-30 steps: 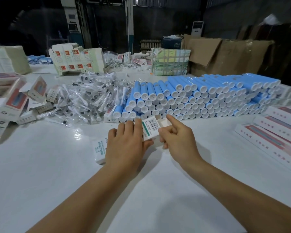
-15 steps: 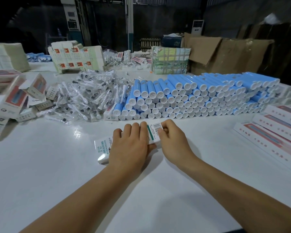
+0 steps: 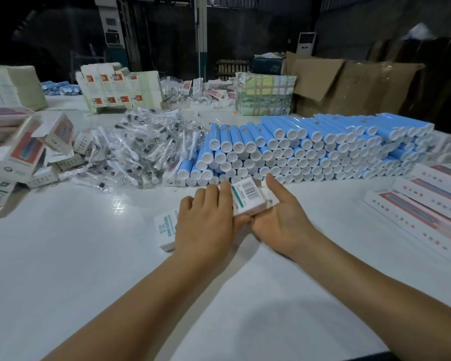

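The fingers [image 3: 215, 194] of the left hand [image 3: 206, 225] curl over the top of a small white carton [image 3: 248, 196], with the thumb under its near edge, so this hand grips it. The right hand [image 3: 284, 217] lies open at the carton's right end, palm turned up and thumb lifted clear. Its fingers reach beneath the box as far as can be seen.

The carton is held just above the white tabletop [image 3: 89, 256], in front of the person and tilted a little. It is long and narrow, white, with a green stripe and a barcode label on the upper face and blue lettering on the left end that pokes out past the left wrist. A pale flap seems to show at the right end, though it is unclear whether it is tucked in.

The work looks like boxing up, and this carton seems near finished, with closing that end and setting it aside probably left. Much remains: just behind the hands is a big stack of blue tubes [image 3: 310, 149] with white caps, and left of it a heap of bagged brush heads [image 3: 133, 152]. Long flat packs [image 3: 427, 209] lie to the right, and printed boxes [image 3: 24, 152] are tumbled at the left.
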The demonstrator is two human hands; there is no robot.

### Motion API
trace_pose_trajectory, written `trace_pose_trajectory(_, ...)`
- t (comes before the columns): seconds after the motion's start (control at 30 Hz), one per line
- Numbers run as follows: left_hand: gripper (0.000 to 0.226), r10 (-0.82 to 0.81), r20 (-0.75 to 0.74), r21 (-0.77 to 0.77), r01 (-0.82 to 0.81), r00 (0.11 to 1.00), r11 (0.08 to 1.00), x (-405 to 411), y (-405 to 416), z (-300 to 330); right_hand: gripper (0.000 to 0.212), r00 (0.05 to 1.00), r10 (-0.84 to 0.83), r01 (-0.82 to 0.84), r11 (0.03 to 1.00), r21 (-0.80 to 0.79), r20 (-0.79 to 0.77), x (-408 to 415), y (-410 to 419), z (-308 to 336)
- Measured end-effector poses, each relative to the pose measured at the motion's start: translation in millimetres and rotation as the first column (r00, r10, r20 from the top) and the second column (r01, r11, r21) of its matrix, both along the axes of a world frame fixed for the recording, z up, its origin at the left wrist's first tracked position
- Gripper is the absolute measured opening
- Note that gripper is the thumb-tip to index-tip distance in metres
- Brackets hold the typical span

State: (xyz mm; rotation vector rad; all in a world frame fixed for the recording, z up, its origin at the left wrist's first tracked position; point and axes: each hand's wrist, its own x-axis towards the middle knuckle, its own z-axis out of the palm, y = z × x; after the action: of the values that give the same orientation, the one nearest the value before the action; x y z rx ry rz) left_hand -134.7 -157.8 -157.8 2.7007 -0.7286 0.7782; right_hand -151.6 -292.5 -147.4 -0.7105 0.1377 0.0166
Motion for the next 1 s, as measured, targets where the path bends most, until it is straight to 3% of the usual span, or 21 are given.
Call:
trace_pose_trajectory(0.07,0.068,-0.006,0.044,0.018,0.005,0.999,1.000,-1,-3,-1,0.033,0.987,-0.124,0.134,0.986,-0.101,0.103,2,3,-4)
trace_pose_trajectory(0.1,0.066,-0.010,0.070,0.026,0.009,0.997,1.000,-2,-3,-1,0.023,0.969,-0.189,0.223,0.948,-0.227,0.161,0,2,-5)
trace_pose_trajectory(0.13,0.065,-0.018,0.092,0.035,0.015,0.996,0.999,-3,-4,-1,0.017,0.941,-0.236,0.322,0.842,-0.433,0.241,-2,1,-6)
trace_pose_trajectory(0.2,0.065,-0.029,0.108,0.068,0.022,0.994,0.997,-6,-3,-3,0.018,0.881,-0.211,0.472,0.381,-0.795,0.423,-8,0,-12)
trace_pose_trajectory(0.23,0.067,-0.029,0.110,0.086,0.019,0.993,0.996,-7,-2,-3,0.020,0.863,-0.153,0.503,0.171,-0.847,0.481,-10,1,-15)
trace_pose_trajectory(0.27,0.068,-0.028,0.110,0.097,0.017,0.994,0.995,-7,-2,-4,0.026,0.854,-0.110,0.515,0.029,-0.857,0.509,-12,2,-16)
trace_pose_trajectory(0.3,0.068,-0.030,0.111,0.104,0.019,0.993,0.994,-8,-2,-4,0.032,0.850,-0.086,0.516,-0.061,-0.854,0.520,-11,1,-19)
trace_pose_trajectory(0.37,0.069,-0.037,0.120,0.113,0.023,0.992,0.993,-9,-1,-6,0.041,0.859,-0.076,0.495,-0.133,-0.859,0.507,-12,2,-20)
trace_pose_trajectory(0.4,0.069,-0.038,0.128,0.121,0.022,0.991,0.992,-9,-1,-6,0.043,0.873,-0.083,0.471,-0.110,-0.875,0.480,-12,1,-21)
trace_pose_trajectory(0.43,0.070,-0.036,0.134,0.130,0.019,0.990,0.991,-8,-1,-6,0.043,0.891,-0.115,0.443,0.000,-0.897,0.440,-13,2,-19)
trace_pose_trajectory(0.47,0.069,-0.029,0.131,0.134,0.012,0.991,0.991,-8,-1,-5,0.040,0.919,-0.141,0.392,0.214,-0.894,0.369,-14,3,-15)
trace_pose_trajectory(0.53,0.065,-0.005,0.119,0.123,-0.010,0.993,0.992,-6,0,-5,0.029,0.969,-0.100,0.234,0.668,-0.706,0.226,-13,0,-9)
trace_pose_trajectory(0.57,0.062,0.004,0.118,0.113,-0.017,0.993,0.993,-5,1,-5,0.029,0.978,-0.058,0.168,0.783,-0.599,0.198,-11,-3,-7)
trace_pose_trajectory(0.6,0.062,0.005,0.117,0.106,-0.017,0.993,0.994,-4,2,-5,0.029,0.981,-0.037,0.133,0.837,-0.530,0.189,-10,-5,-7)
trace_pose_trajectory(0.77,0.062,-0.043,0.177,0.069,0.031,0.983,0.997,-4,7,-5,0.027,0.971,-0.072,0.171,0.877,-0.449,0.229,-10,-5,-5)
trace_pose_trajectory(1.0,0.063,-0.095,0.226,0.093,0.076,0.970,0.993,-7,8,-3,0.033,0.951,-0.172,0.290,0.784,-0.549,0.257,-11,-2,-7)
